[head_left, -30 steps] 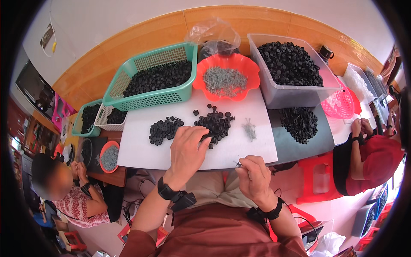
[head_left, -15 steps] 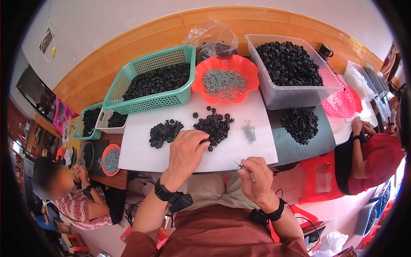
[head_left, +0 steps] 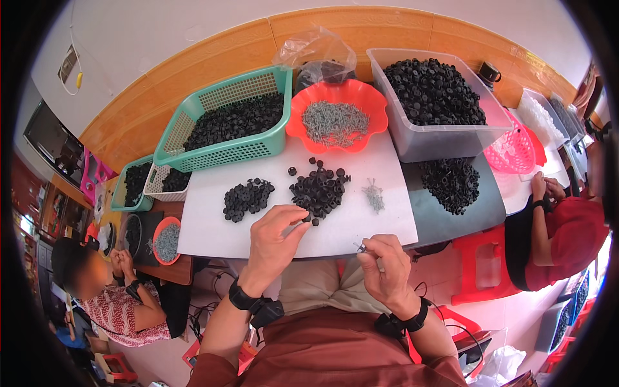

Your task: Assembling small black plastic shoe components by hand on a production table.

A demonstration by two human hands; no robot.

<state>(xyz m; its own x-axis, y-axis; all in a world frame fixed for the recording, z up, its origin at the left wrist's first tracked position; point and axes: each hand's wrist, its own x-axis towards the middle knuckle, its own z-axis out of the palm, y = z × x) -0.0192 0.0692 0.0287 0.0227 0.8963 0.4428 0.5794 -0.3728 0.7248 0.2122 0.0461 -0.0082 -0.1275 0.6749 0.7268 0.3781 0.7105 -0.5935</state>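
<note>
Black wrist straps, rust-brown shirt, khaki trousers

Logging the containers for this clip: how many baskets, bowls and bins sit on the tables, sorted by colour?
Green mesh baskets: 2, the large one and a small one
White mesh basket: 1
Orange bowls: 2, the scalloped one and a small one
Clear plastic bin: 1
Pink mesh basket: 1
Total: 7

Left hand point(head_left: 274, 235) reaches forward, fingers pinched; right hand point(head_left: 385, 264) curled, raised.
</note>
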